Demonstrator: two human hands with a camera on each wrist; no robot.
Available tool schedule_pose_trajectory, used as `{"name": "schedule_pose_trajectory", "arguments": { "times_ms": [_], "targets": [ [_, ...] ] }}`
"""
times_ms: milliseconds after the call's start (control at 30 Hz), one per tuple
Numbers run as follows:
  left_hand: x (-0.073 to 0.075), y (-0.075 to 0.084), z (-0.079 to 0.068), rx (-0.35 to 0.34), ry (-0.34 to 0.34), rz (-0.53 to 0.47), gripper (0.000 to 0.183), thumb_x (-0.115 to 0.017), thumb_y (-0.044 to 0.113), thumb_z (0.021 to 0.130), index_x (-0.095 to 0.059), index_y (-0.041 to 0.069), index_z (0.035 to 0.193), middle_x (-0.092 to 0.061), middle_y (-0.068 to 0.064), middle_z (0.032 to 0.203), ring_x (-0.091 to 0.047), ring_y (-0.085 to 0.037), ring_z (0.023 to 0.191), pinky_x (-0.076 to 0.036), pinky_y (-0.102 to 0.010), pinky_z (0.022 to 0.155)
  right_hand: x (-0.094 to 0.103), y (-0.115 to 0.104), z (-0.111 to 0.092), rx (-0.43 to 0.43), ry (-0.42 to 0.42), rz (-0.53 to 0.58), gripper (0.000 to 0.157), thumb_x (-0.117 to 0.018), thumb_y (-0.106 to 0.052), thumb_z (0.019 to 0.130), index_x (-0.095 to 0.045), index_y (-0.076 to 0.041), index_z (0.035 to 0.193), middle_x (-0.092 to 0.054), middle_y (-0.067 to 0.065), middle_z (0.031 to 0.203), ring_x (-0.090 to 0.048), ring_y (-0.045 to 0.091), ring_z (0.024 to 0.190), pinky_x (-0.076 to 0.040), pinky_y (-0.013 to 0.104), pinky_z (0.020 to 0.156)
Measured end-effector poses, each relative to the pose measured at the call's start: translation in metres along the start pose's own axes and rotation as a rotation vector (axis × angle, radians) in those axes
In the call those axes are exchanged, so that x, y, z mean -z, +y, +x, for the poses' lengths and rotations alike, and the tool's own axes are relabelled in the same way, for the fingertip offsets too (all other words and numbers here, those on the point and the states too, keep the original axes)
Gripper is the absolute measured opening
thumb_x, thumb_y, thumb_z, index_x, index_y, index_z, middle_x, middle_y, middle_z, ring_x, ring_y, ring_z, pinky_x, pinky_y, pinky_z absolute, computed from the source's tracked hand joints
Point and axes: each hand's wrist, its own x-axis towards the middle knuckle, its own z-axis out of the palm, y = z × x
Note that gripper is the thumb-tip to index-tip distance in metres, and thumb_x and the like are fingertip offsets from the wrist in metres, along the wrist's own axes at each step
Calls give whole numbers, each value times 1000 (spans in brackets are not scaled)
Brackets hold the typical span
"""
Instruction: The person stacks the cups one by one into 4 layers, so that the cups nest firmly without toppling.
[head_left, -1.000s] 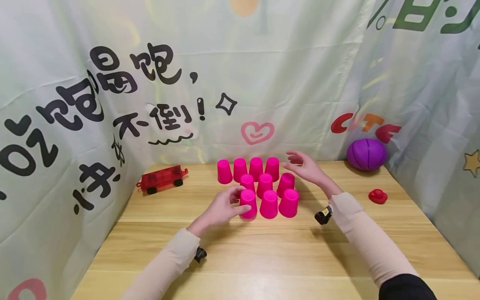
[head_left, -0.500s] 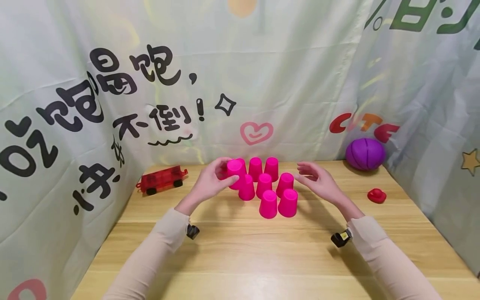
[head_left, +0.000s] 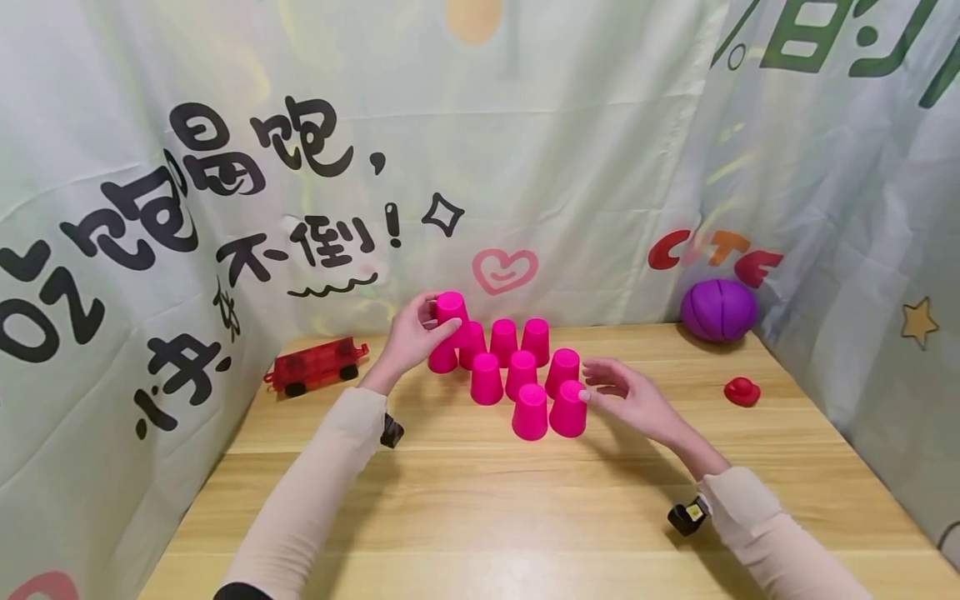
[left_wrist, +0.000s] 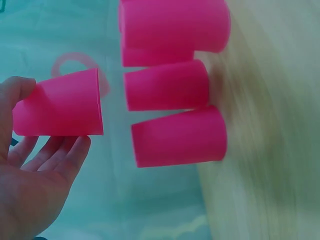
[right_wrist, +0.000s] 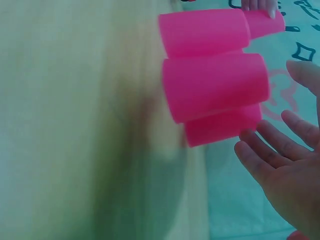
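My left hand (head_left: 411, 335) holds a pink plastic cup (head_left: 452, 308), upside down and raised, between thumb and fingers. In the left wrist view this held cup (left_wrist: 62, 107) hangs apart above the standing cups. Partly hidden below it in the head view is the leftmost back cup (head_left: 442, 360). Several more upside-down pink cups stand in rows, among them a middle cup (head_left: 487, 379) and the front pair's left cup (head_left: 530, 412). My right hand (head_left: 637, 400) hovers beside the front right cup (head_left: 567, 410), fingers extended; whether its thumb touches the cup cannot be told.
A red toy wagon (head_left: 317, 367) lies at the back left of the wooden table (head_left: 480, 508). At the back right sit a purple ball (head_left: 720, 310) and a small red hat-shaped piece (head_left: 742, 392). Printed cloth (head_left: 600, 183) hangs behind and at both sides.
My left hand took the front left cup from its row and carried it back, left and up over the back row. My right hand came forward toward the front right cup.
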Motion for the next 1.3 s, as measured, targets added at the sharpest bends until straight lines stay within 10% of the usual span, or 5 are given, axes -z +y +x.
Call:
{"name": "schedule_pose_trajectory", "arguments": {
  "times_ms": [1300],
  "targets": [
    [-7,-20,23,78,19,43,58,-78,21,97,-53,4,146,-65,-24,139,-64,-41,129,-54,-49,112,-23,13,-5,-57,-84,16,65,-82,-18,93,-52,1,147,-67,22,134,-71,35,117,-58,21,93]
  ]
}}
